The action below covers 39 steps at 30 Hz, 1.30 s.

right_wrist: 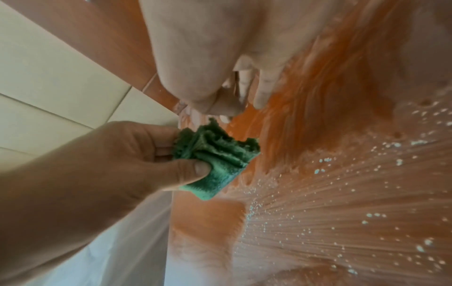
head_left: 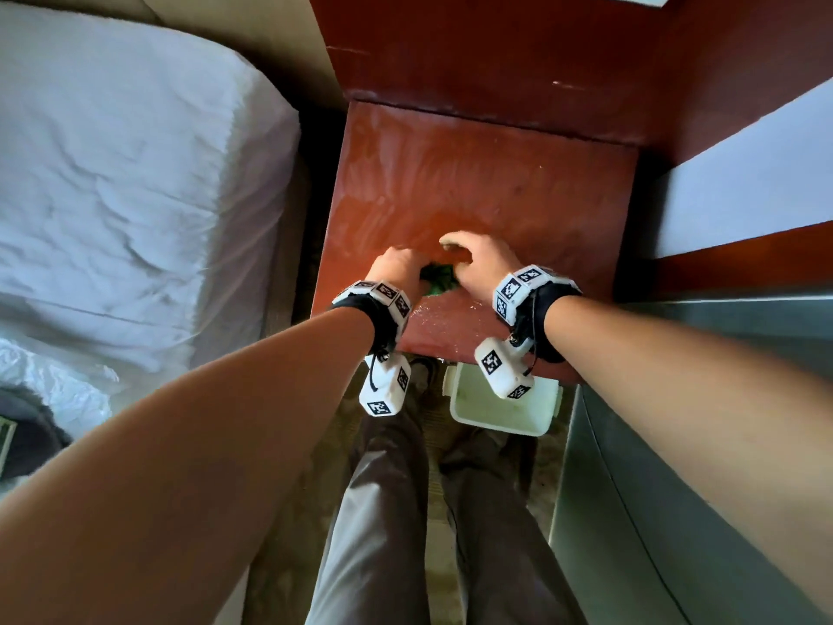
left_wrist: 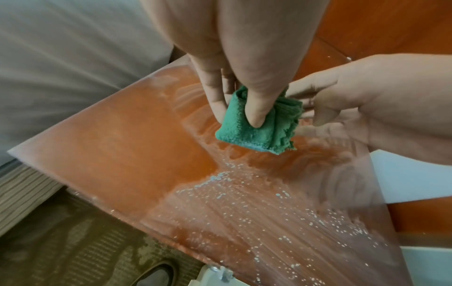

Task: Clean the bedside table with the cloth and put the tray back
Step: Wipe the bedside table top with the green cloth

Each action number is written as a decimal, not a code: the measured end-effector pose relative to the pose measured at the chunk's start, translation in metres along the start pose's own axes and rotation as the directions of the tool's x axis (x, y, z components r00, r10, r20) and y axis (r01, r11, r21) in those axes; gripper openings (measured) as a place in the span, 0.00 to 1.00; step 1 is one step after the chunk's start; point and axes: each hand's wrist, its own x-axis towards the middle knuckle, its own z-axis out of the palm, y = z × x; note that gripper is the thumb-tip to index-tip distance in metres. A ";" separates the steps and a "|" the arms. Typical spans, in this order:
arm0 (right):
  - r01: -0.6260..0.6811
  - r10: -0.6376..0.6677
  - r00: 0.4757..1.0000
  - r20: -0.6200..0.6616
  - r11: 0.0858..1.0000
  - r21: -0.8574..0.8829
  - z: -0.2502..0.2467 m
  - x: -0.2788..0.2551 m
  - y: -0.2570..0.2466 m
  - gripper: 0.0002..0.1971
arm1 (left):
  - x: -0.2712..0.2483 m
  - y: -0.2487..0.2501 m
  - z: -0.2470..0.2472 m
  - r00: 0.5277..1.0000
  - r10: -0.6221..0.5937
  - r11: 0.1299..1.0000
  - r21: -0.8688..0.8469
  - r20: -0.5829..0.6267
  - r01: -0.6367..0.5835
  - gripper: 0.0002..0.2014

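Observation:
The bedside table (head_left: pixel 473 182) has a reddish wooden top smeared with wipe marks. My left hand (head_left: pixel 396 268) grips a bunched green cloth (head_left: pixel 439 281) just above the top, near its front edge. In the left wrist view the thumb and fingers of my left hand (left_wrist: pixel 237 116) pinch the cloth (left_wrist: pixel 257 131). My right hand (head_left: pixel 473 259) hovers beside it with loose, straight fingers (right_wrist: pixel 263 96) and holds nothing. White specks (left_wrist: pixel 244 193) lie scattered toward the front edge. A white tray (head_left: pixel 500 412) sits on the floor below that edge, partly hidden by my right wrist camera.
A bed with white sheets (head_left: pixel 112 173) runs along the left, close to the table. A wood-and-white panelled wall (head_left: pixel 743 182) stands behind and to the right. A grey metal surface (head_left: pixel 676 489) lies at the right, and my legs (head_left: pixel 383 512) stand on patterned carpet.

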 end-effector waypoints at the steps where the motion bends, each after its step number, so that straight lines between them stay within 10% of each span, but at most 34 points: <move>1: -0.003 0.003 0.999 0.035 1.000 0.019 -0.005 -0.006 0.002 0.24 | 0.003 0.010 0.000 1.000 0.023 1.000 0.012 -0.007 -0.023 0.15; 7: -0.083 0.092 0.989 0.119 0.994 -0.072 -0.021 -0.029 0.029 0.02 | 0.011 0.064 0.004 0.994 0.103 0.990 0.092 0.047 -0.107 0.14; 12: -0.238 0.240 0.971 0.009 0.968 -0.075 -0.037 -0.049 0.085 0.06 | 0.015 0.113 0.020 0.975 0.194 0.977 0.069 0.107 -0.202 0.15; 20: -0.437 0.438 0.884 -0.164 0.898 0.042 -0.063 -0.080 0.162 0.17 | 0.027 0.113 0.054 0.975 0.167 0.955 0.222 0.148 -0.198 0.46; 26: -0.437 0.428 0.841 -0.331 0.898 0.050 -0.063 -0.073 0.194 0.15 | 0.029 0.098 0.079 0.963 0.114 0.928 0.320 0.245 -0.191 0.70; 39: -0.253 0.201 0.922 -0.331 0.960 -0.122 -0.050 -0.047 0.195 0.18 | 0.028 0.090 0.113 0.972 0.122 0.819 0.532 0.203 -0.214 0.79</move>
